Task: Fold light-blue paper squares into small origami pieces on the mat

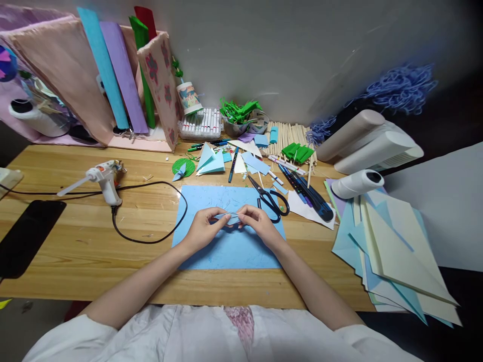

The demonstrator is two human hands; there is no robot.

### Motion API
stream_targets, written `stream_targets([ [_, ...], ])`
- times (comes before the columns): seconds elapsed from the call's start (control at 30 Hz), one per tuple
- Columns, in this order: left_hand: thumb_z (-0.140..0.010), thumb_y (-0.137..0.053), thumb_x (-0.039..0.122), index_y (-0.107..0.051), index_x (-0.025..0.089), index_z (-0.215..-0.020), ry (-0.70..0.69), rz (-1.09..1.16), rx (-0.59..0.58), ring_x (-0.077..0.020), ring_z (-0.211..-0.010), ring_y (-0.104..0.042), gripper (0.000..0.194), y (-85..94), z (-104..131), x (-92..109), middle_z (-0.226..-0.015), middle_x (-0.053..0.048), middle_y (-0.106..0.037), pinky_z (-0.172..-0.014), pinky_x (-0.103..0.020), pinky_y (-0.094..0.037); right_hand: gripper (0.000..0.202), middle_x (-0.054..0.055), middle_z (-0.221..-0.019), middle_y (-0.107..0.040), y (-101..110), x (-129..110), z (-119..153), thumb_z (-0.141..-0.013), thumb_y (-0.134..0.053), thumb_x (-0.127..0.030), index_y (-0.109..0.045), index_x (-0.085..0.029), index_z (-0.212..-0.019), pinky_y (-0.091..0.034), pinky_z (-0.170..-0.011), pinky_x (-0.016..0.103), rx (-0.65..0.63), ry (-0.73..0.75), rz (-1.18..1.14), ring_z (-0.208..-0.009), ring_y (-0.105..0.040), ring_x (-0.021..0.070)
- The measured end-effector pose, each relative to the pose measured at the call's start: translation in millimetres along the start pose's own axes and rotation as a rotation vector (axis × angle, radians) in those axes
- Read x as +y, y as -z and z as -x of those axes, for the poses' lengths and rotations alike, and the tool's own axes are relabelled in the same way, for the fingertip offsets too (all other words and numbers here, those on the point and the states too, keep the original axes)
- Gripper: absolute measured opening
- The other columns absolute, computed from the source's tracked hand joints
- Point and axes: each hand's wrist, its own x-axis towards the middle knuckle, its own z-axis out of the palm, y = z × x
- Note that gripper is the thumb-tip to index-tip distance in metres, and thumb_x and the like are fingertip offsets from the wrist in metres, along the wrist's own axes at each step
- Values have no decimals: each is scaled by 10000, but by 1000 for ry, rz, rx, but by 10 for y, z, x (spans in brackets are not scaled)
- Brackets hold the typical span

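Between my fingertips, just above a blue sheet (226,254), is a small piece of folded light-blue paper (233,219). My left hand (207,226) pinches its left end with thumb and fingers. At the other end, my right hand (257,223) pinches it the same way. The fingers partly cover the paper, so its full shape is hidden. Black-handled scissors (268,201) lie partly open right beside my right hand, across the sheet's upper right corner. Beyond the sheet, a small folded blue paper shape (181,172) rests on a round green mat (189,166).
A white glue gun (108,183) with a looping black cord (145,241) stands at left, near a phone (28,239). Paper scraps (211,161), pens (234,165) and a box of markers (202,124) fill the back. A utility knife (319,203) and stacked coloured paper (400,241) lie at right.
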Motion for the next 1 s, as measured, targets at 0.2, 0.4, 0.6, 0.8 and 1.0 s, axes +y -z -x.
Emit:
stream_targets([
  [0.2, -751, -572, 376, -681, 140, -774, 5, 22, -9, -178, -709, -622, 262, 6, 2, -19, -745, -45, -678, -652, -232, -462, 171, -7, -675, -543, 11, 48, -16, -766, -586, -305, -554, -150, -701, -429, -586, 235, 19, 35, 57, -592, -516, 101],
  [0.4, -770, -549, 360, -656, 140, -694, 23, 19, -21, -135, -638, -538, 256, 32, -14, -61, -621, 4, -596, -599, -209, -401, 119, 0, -701, -534, -29, 12, 46, -787, -559, -260, -543, -161, -724, -432, -619, 239, 82, 158, 280, -655, -519, 116],
  [0.6, -790, -506, 430, -577, 140, -661, 94, 150, -26, -161, -696, -603, 325, 45, -29, -42, -677, -26, -623, -695, -252, -445, 88, 24, -723, -570, -64, -21, 72, -809, -517, -184, -542, -178, -725, -455, -626, 269, 157, 324, 485, -693, -548, 144],
  [0.8, -751, -534, 510, -496, 136, -1000, 448, 465, -188, -208, -648, -674, 451, 100, -76, -19, -712, -102, -691, -665, -323, -500, 189, 32, -836, -679, -9, -12, 97, -781, -547, -98, -604, -233, -900, -472, -713, 339, 150, 731, 725, -782, -580, 169],
  [1.0, -608, -744, 290, -526, 137, -982, 392, 497, -78, -131, -634, -645, 459, 110, -80, -68, -655, -5, -663, -678, -255, -498, 260, 14, -946, -678, 42, 14, 111, -770, -571, -96, -611, -261, -968, -470, -799, 367, 74, 770, 926, -882, -538, 186],
])
